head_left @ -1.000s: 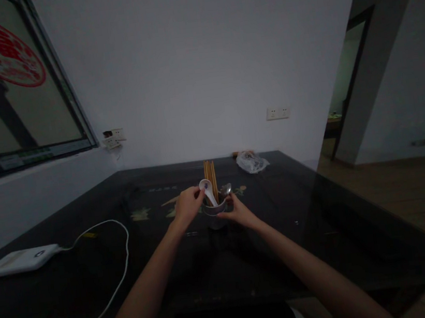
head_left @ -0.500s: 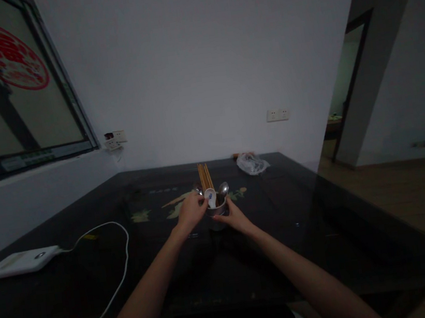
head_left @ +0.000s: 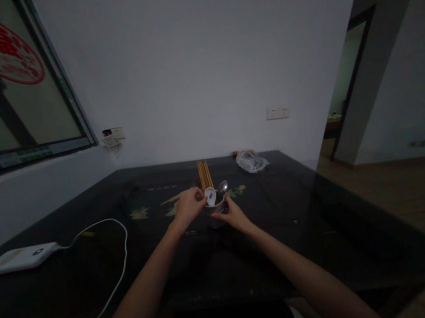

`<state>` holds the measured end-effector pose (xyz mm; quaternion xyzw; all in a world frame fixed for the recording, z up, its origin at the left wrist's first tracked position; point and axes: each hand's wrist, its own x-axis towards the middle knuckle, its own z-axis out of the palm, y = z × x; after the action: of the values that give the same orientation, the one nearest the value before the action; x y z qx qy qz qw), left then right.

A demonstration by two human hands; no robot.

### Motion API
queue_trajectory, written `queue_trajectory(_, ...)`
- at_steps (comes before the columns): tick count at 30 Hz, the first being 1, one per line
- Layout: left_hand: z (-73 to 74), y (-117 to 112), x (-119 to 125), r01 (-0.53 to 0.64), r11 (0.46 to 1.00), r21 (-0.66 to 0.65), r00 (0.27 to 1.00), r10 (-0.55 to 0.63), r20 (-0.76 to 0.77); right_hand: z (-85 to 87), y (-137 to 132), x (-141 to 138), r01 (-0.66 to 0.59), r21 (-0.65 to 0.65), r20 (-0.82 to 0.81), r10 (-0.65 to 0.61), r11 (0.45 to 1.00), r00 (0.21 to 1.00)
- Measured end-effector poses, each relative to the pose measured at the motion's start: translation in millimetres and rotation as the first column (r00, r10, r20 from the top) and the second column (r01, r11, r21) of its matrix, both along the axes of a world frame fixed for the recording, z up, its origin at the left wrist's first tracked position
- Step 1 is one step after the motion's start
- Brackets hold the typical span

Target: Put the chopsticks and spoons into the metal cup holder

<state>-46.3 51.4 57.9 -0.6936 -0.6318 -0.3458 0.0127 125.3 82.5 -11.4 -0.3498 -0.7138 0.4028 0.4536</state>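
A small metal cup (head_left: 215, 209) stands on the table in front of me. Several wooden chopsticks (head_left: 205, 175), a white ceramic spoon (head_left: 210, 196) with a blue mark and a metal spoon (head_left: 223, 187) stick up out of it. My right hand (head_left: 237, 215) is wrapped round the cup's right side, thumb across its front. At the left rim, beside the ceramic spoon, the fingers of my left hand (head_left: 190, 204) are curled and pinched together. What lies between them is hidden; a dim, blurred shape shows just above the knuckles.
The dark glossy table (head_left: 287, 253) has flower patterns on it. On the left lies a white power bank (head_left: 20, 258) with a white cable (head_left: 125, 254) looping toward me. A crumpled clear plastic bag (head_left: 251, 161) rests at the far edge, before the wall (head_left: 192, 67).
My left hand has shifted slightly, its fingers more curled at the rim. The metal spoon head seen above it earlier is now only a faint blur. My right hand keeps its hold.
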Motion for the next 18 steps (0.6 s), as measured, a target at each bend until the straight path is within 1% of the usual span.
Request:
queue_trajectory(5,-1.0,-1,0,0.034,0.999,0.037,0.998,-0.036,0.049,1.3,-2,1,0.010,-0.002,-0.009,-0.010,1.000,1.000)
queue_trajectory(11,1.5,-2,-4,0.071,0.995,0.071,0.978,-0.083,0.191,1.9,-3,2,0.004,-0.009,-0.011,-0.004,1.000,1.000)
queue_trajectory(14,2.4,-2,-11,0.017,0.997,0.070,0.983,-0.029,0.182,1.3,-3,2,0.000,0.010,-0.018,0.001,1.000,1.000)
queue_trajectory(16,2.7,-1,-16,-0.038,0.999,0.022,0.989,0.034,0.146,0.4,-2,2,-0.004,0.009,-0.012,0.005,1.000,1.000)
queue_trajectory(18,2.0,0,-22,-0.064,0.996,-0.054,0.991,0.070,0.113,-1.1,-1,2,-0.007,0.003,-0.008,0.007,1.000,1.000)
